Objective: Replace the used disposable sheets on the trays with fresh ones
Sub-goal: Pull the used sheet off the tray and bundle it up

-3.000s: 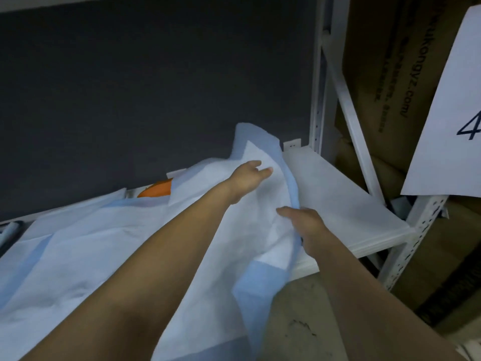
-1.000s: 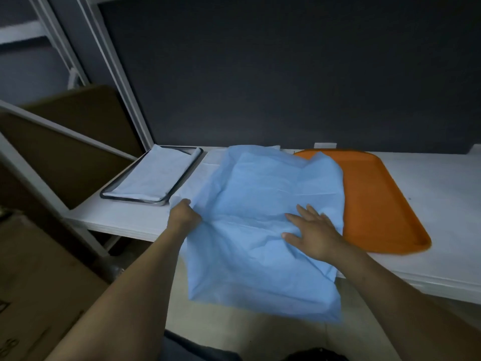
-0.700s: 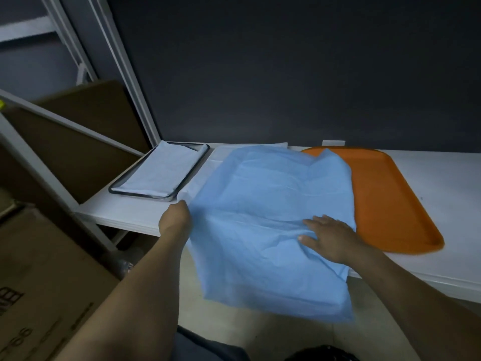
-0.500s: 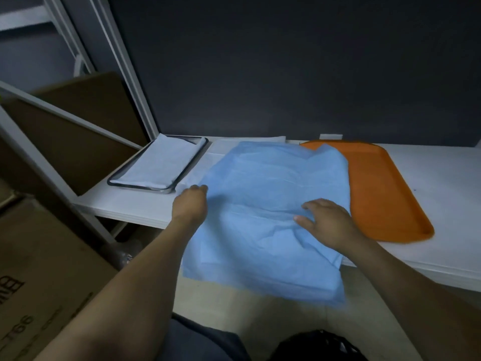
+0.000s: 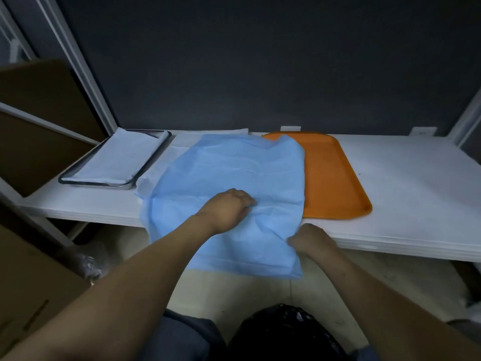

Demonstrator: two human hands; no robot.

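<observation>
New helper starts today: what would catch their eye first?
The blue sheet, draped over the front edge of the shelf, left hand bunching its middle, right hand gripping its near edge. A bare orange tray lies partly under it at right; a white-lined metal tray sits left.

Two trays (image 5: 334, 178), seemingly three sheets (image 5: 229, 168), two hands (image 5: 226, 208)

A white shelf board (image 5: 406, 183) spans the view, with a dark grey back panel (image 5: 260, 61) rising behind it. Brown cardboard boxes (image 5: 31, 282) stand to its left. Pale floor (image 5: 234, 290) and a black bin bag (image 5: 286, 332) lie below its front edge.
</observation>
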